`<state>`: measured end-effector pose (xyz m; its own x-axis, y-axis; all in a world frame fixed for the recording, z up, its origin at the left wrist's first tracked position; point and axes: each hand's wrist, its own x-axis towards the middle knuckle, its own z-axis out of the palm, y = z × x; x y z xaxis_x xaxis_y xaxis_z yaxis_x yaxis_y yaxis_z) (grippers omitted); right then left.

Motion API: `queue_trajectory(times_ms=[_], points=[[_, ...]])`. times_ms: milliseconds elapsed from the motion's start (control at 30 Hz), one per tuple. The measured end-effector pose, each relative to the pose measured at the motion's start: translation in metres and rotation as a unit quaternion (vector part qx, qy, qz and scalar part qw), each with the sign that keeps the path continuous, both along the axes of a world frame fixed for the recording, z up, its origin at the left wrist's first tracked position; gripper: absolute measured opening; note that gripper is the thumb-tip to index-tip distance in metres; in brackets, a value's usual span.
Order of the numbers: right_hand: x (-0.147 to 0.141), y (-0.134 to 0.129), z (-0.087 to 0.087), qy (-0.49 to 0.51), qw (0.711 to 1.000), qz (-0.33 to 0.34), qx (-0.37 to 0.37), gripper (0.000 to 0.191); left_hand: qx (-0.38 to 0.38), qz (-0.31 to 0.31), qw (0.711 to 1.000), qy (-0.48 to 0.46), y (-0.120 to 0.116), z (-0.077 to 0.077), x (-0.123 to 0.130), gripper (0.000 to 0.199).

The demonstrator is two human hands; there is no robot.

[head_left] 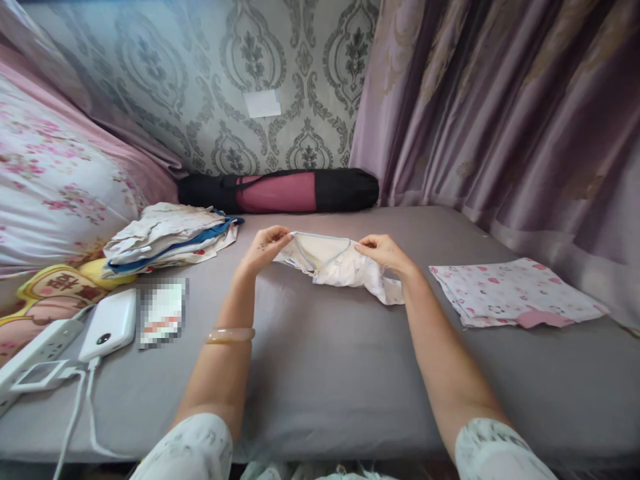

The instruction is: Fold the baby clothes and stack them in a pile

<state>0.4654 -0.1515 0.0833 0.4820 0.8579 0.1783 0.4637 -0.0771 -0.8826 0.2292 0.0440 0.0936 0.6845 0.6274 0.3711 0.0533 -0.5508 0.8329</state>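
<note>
A small white patterned baby top (345,270) with a blue-grey trimmed neckline is stretched between my two hands, just over the grey bed sheet. My left hand (267,248) pinches it at the left shoulder, thumb and fingers together. At the opposite shoulder, my right hand (383,252) pinches the cloth the same way. The neckline faces me as a V, and the lower part hangs in loose folds toward the right. A bangle circles my left forearm.
Folded clothes (170,237) are piled at the left, by a yellow cushion (65,287). A white power bank (109,323) and power strip (37,353) with cables lie nearer. Folded pink-print cloth (515,293) lies right; a black-and-pink rolled bag (280,191) lies along the wall.
</note>
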Motion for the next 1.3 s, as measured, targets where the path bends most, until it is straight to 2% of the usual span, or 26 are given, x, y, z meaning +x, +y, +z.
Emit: queue_trajectory(times_ms=[133,267,400,500,567,667,733,800,900,1000,1133,1233,1300], points=[[-0.006,-0.007,0.027,-0.04,0.998,0.019,0.046,0.035,0.027,-0.02,0.999,-0.03,-0.003,0.031,-0.011,0.035],[-0.016,-0.026,0.074,-0.071,0.994,0.043,0.069,0.038,0.048,-0.045,0.996,-0.057,-0.017,0.069,-0.03,0.032],[-0.025,-0.046,0.119,-0.086,0.992,0.063,0.069,0.043,0.061,-0.041,0.996,-0.05,-0.038,0.109,-0.051,0.032],[-0.025,-0.049,0.135,-0.097,0.992,0.066,0.056,0.044,0.046,-0.03,0.998,-0.024,-0.041,0.127,-0.06,0.032],[-0.023,-0.047,0.137,-0.123,0.989,0.068,0.033,0.042,0.03,-0.037,0.999,0.02,-0.037,0.13,-0.061,0.031],[-0.022,-0.045,0.136,-0.175,0.982,0.066,0.005,0.037,0.02,-0.033,0.997,0.069,-0.031,0.127,-0.058,0.03],[-0.023,-0.047,0.136,-0.2,0.978,0.05,0.024,0.036,0.023,-0.008,0.999,0.034,-0.031,0.124,-0.056,0.031],[-0.024,-0.05,0.137,-0.209,0.975,0.028,0.075,0.036,0.021,0.013,0.999,-0.047,-0.034,0.122,-0.055,0.032],[-0.021,-0.049,0.134,-0.198,0.972,0.028,0.126,0.037,-0.007,0.005,0.994,-0.11,-0.037,0.12,-0.051,0.037],[-0.013,-0.042,0.128,-0.179,0.976,0.054,0.116,0.038,-0.032,-0.022,0.996,-0.085,-0.036,0.117,-0.046,0.04],[-0.004,-0.035,0.124,-0.11,0.982,0.064,0.14,0.042,-0.057,-0.033,0.993,-0.095,-0.031,0.115,-0.039,0.042],[0.001,-0.033,0.123,-0.107,0.984,0.067,0.13,0.039,-0.056,-0.064,0.995,-0.043,-0.027,0.114,-0.034,0.04],[0.003,-0.033,0.123,-0.096,0.985,0.072,0.122,0.038,-0.054,-0.065,0.995,-0.056,-0.024,0.112,-0.03,0.04]])
